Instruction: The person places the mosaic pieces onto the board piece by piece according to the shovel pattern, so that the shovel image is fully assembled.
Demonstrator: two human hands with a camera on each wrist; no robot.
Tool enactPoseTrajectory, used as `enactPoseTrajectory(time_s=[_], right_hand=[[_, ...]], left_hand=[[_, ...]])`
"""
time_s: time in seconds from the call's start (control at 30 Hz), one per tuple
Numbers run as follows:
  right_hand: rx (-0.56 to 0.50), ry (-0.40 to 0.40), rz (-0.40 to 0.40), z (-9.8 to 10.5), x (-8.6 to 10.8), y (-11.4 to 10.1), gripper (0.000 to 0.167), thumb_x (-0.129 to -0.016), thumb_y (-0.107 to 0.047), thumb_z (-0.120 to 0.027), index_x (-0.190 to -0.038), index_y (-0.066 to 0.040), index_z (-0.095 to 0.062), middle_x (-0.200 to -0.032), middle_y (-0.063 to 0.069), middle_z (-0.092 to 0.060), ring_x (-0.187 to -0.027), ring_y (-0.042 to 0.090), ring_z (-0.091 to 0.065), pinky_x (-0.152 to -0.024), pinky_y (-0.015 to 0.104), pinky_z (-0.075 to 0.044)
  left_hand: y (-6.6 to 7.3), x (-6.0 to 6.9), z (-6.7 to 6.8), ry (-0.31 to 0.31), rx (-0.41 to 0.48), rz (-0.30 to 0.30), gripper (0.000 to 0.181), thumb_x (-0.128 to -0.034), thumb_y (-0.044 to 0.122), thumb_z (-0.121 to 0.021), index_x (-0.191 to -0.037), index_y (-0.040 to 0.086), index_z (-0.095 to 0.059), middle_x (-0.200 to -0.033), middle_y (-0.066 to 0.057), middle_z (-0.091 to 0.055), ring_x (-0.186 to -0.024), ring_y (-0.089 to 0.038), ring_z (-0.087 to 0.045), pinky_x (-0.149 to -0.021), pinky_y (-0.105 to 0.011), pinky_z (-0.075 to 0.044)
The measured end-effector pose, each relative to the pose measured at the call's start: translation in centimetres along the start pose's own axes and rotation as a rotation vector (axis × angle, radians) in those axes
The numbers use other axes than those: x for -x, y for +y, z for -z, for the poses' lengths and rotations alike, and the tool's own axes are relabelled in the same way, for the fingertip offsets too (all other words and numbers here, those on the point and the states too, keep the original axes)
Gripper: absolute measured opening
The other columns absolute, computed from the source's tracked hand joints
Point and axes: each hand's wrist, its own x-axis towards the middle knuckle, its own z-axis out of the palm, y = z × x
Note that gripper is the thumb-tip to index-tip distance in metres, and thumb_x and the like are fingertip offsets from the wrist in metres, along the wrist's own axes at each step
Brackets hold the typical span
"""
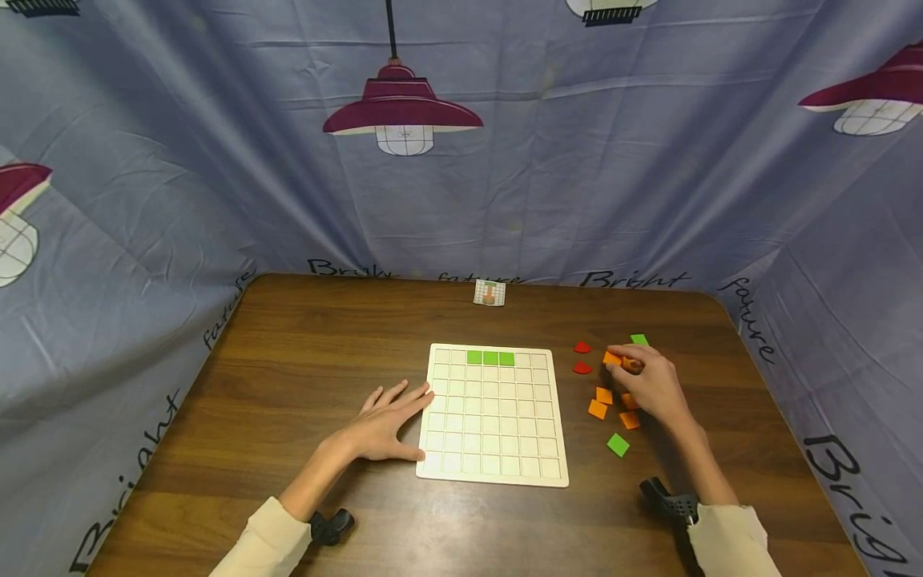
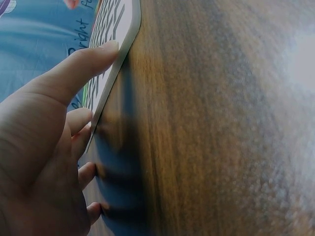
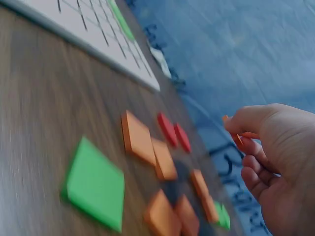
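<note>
A white grid board (image 1: 493, 417) lies on the table, with several green square tiles (image 1: 490, 358) in its top row. My left hand (image 1: 389, 421) touches the board's left edge, fingers spread and thumb at the lower corner. To the right of the board, my right hand (image 1: 652, 381) pinches a small orange tile (image 3: 226, 119) between thumb and fingers, above the table; the fingers partly cover it. Below that hand lie several loose orange tiles (image 1: 598, 409), and a green tile (image 1: 618, 445) is nearer the front. Two red pieces (image 1: 582, 368) are left of the right hand.
A small printed card (image 1: 489, 292) with a grid picture stands by the table's back edge. Another green tile (image 1: 638, 340) lies just beyond the right hand. Patterned blue cloth (image 1: 505, 200) hangs round the back and sides of the wooden table (image 1: 324, 320).
</note>
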Motion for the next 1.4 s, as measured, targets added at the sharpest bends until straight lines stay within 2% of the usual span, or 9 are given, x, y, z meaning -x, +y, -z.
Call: enactPoseTrajectory(time_s=[0.23, 0.4, 0.47, 0.57, 0.77, 0.97, 1.2, 1.4], right_hand=[[-0.065, -0.064, 0.079, -2.5, -1.2, -3.1, 0.033, -0.09, -0.009, -0.074, -0.122, 0.0, -0.071, -0.12, 0.016, -0.064, -0.107, 0.036, -0.059, -0.084, 0.052, -0.051], [-0.073, -0.126, 0.124, -4.4, -2.0, -5.6, 0.033, -0.089, -0.008, -0.075, -0.122, -0.002, -0.071, -0.12, 0.015, -0.064, -0.109, 0.034, -0.057, -0.083, 0.047, -0.047], [-0.076, -0.148, 0.14, -5.3, -2.3, -6.4, 0.033, -0.089, -0.008, -0.074, -0.121, -0.002, -0.072, -0.12, 0.013, -0.064, -0.104, 0.033, -0.056, -0.081, 0.045, -0.045], [-0.094, -0.165, 0.169, -6.6, -2.7, -7.5, 0.032, -0.088, -0.006, -0.075, -0.119, -0.002, -0.073, -0.117, 0.013, -0.065, -0.099, 0.031, -0.055, -0.079, 0.045, -0.047], [-0.143, -0.222, 0.196, -9.4, -3.2, -8.3, 0.031, -0.088, -0.008, -0.076, -0.118, -0.002, -0.073, -0.116, 0.011, -0.066, -0.105, 0.029, -0.055, -0.083, 0.044, -0.051], [-0.133, -0.244, 0.186, -11.6, -3.6, -8.7, 0.029, -0.087, -0.012, -0.077, -0.116, -0.005, -0.075, -0.112, 0.007, -0.067, -0.102, 0.026, -0.054, -0.084, 0.043, -0.046], [-0.136, -0.297, 0.197, -12.7, -3.9, -9.5, 0.027, -0.089, -0.012, -0.075, -0.116, -0.006, -0.075, -0.112, 0.005, -0.065, -0.104, 0.024, -0.053, -0.087, 0.043, -0.048], [-0.09, -0.337, 0.173, -13.1, -3.8, -10.0, 0.028, -0.09, -0.013, -0.073, -0.117, -0.009, -0.075, -0.115, 0.004, -0.063, -0.106, 0.023, -0.051, -0.089, 0.044, -0.047]], left_hand=[[0.1, 0.0, 0.0, 0.003, 0.002, -0.002, 0.094, -0.0848, 0.049, -0.075, -0.16, 0.019, -0.027, -0.165, 0.001, -0.019, -0.151, -0.034, -0.007, -0.114, -0.064, 0.0], [0.2, 0.0, 0.1, 0.002, 0.002, 0.002, 0.094, -0.0845, 0.049, -0.075, -0.16, 0.019, -0.028, -0.165, 0.0, -0.021, -0.151, -0.034, -0.008, -0.114, -0.064, -0.001], [0.2, 0.0, 0.1, 0.001, 0.004, 0.003, 0.094, -0.0845, 0.049, -0.075, -0.16, 0.019, -0.028, -0.165, 0.0, -0.021, -0.151, -0.034, -0.008, -0.114, -0.064, -0.001], [0.2, 0.0, 0.1, -0.002, 0.004, 0.003, 0.094, -0.0845, 0.049, -0.075, -0.16, 0.019, -0.028, -0.165, 0.0, -0.02, -0.151, -0.035, -0.008, -0.114, -0.064, -0.001], [0.2, 0.0, 0.2, -0.003, 0.005, 0.005, 0.094, -0.0846, 0.048, -0.076, -0.16, 0.019, -0.027, -0.165, 0.0, -0.02, -0.151, -0.034, -0.008, -0.114, -0.063, -0.001], [0.2, 0.0, 0.2, 0.0, 0.004, 0.002, 0.094, -0.0846, 0.048, -0.076, -0.16, 0.019, -0.027, -0.165, 0.0, -0.02, -0.151, -0.034, -0.008, -0.114, -0.063, -0.001], [0.2, 0.0, 0.2, -0.002, -0.001, 0.005, 0.095, -0.0844, 0.049, -0.076, -0.16, 0.02, -0.027, -0.165, 0.0, -0.02, -0.151, -0.034, -0.008, -0.114, -0.064, -0.002], [0.1, 0.0, 0.2, -0.001, -0.002, 0.005, 0.095, -0.0842, 0.049, -0.076, -0.16, 0.019, -0.027, -0.165, 0.0, -0.02, -0.151, -0.034, -0.009, -0.114, -0.064, -0.002]])
